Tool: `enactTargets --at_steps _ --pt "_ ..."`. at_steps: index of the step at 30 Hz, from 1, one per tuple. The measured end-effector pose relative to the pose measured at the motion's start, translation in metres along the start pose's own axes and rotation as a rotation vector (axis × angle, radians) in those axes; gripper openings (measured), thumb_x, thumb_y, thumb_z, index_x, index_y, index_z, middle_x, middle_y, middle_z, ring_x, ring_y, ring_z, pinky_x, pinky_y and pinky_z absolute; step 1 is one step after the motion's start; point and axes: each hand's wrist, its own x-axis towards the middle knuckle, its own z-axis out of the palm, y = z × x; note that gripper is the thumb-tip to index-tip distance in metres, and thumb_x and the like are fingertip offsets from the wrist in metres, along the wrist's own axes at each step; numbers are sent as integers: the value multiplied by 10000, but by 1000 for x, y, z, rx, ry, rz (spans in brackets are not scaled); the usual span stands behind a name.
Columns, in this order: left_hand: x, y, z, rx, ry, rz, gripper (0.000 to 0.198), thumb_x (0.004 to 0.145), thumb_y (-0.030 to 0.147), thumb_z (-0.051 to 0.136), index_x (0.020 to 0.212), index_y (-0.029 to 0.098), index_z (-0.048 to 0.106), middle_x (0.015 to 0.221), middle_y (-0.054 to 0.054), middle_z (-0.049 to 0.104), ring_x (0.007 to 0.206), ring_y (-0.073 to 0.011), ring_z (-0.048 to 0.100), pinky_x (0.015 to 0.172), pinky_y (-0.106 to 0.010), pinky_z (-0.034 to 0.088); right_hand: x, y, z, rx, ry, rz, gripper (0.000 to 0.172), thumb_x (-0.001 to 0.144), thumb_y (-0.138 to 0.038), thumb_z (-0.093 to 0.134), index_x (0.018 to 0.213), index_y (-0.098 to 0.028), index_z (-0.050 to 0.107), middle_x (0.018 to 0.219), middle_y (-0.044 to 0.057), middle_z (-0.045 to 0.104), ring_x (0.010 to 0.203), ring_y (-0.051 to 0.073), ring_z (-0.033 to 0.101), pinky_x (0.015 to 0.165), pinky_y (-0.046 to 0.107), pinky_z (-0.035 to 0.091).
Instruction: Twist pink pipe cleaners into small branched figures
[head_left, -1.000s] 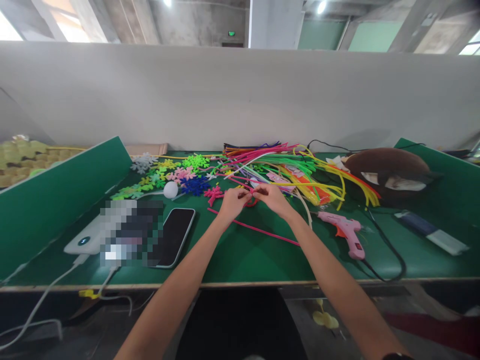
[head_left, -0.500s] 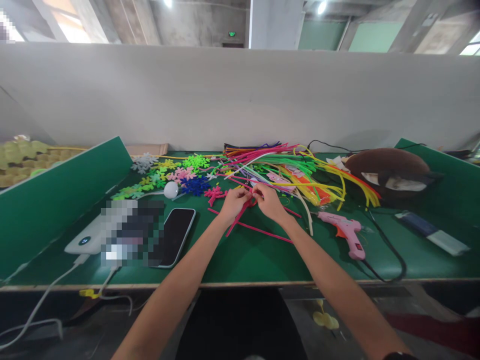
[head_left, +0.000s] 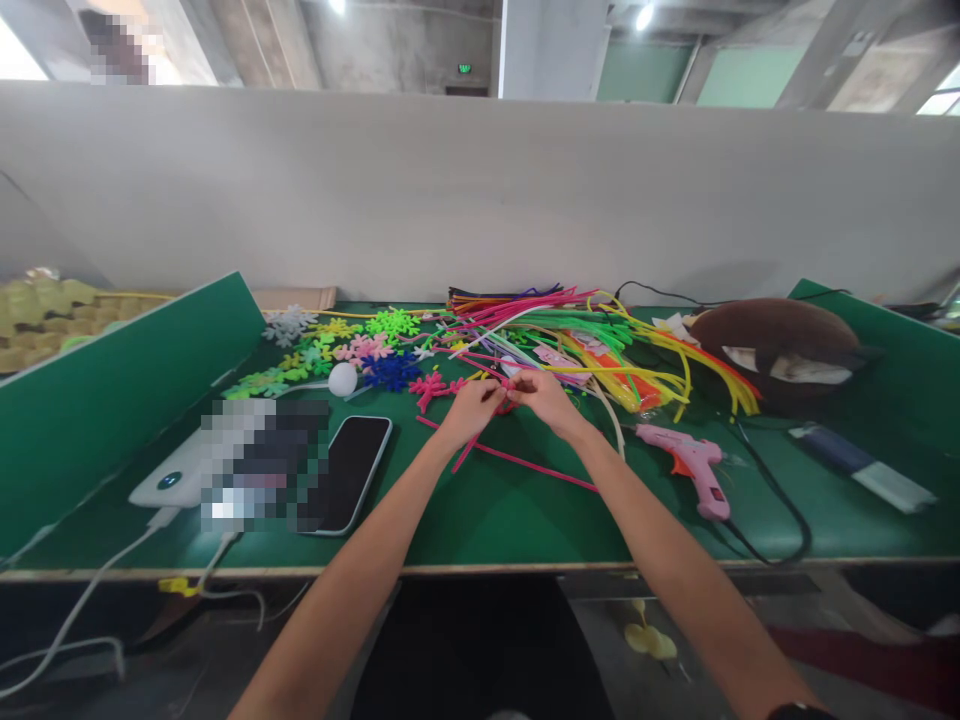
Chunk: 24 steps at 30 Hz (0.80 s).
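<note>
My left hand (head_left: 474, 408) and my right hand (head_left: 541, 398) meet at the middle of the green table, fingers pinched on pink-red pipe cleaners. One end of the held piece (head_left: 465, 455) sticks out below my left hand. A long pink-red pipe cleaner (head_left: 525, 463) lies on the table under my forearms. Left of my left hand is a small pink-red branched shape (head_left: 430, 391). Behind my hands spreads a pile of pipe cleaners (head_left: 555, 318) in many colours. My fingers hide the exact spot they grip.
Coloured snowflake shapes (head_left: 391, 371) and a white ball (head_left: 343, 379) lie at the left, with a phone (head_left: 356, 475) nearer. To the right are a pink glue gun (head_left: 690, 460) with its cable and a brown round object (head_left: 776, 345).
My hands stay close together, and my right hand has shifted slightly right and down. A pink-red end that stuck out beside my right wrist no longer shows.
</note>
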Motion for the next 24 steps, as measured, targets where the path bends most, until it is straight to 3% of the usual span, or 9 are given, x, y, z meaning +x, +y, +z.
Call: enactTargets --at_steps 9,13,16,18,20,24 --pt "3 -6 -2 -526 -117 -287 230 704 303 617 571 140 526 532 20 474 472 -70 416 487 -225 325 -5 -6 12 106 68 -71 84 642 -246 590 632 -184 535 590 -26 521 589 124 472 613 276 365" --pt "-1 0 -8 -855 -172 -567 171 757 177 568 601 125 522 517 28 416 450 -40 377 439 -176 291 -6 -8 13 -4 51 -202 67 703 -256 557 669 -199 548 657 -1 563 631 147 502 638 295 391" --pt "-3 6 -12 -984 -235 -640 206 794 122 496 588 120 503 512 29 370 437 -32 334 425 -169 272 -6 -7 11 -169 72 -364 85 743 -253 545 675 -213 578 729 25 586 713 171 525 720 322 405" --pt "-3 9 -12 -913 -203 -576 203 787 132 509 584 127 498 521 25 385 439 -38 331 435 -184 272 -6 -7 9 -233 57 -434 110 765 -254 536 683 -221 602 774 41 607 770 188 542 773 338 403" --pt "-2 10 -11 -695 -119 -405 207 773 185 543 576 135 501 530 19 421 455 -53 357 464 -208 284 -6 -8 7 -235 67 -419 110 773 -261 539 709 -222 620 811 51 626 808 198 556 791 344 406" --pt "-2 10 -7 -76 103 -1 275 802 249 495 545 156 469 502 32 402 498 -85 364 521 -238 271 -5 -8 4 -57 93 -199 145 727 -316 608 805 -195 627 785 44 631 734 181 572 710 323 434"
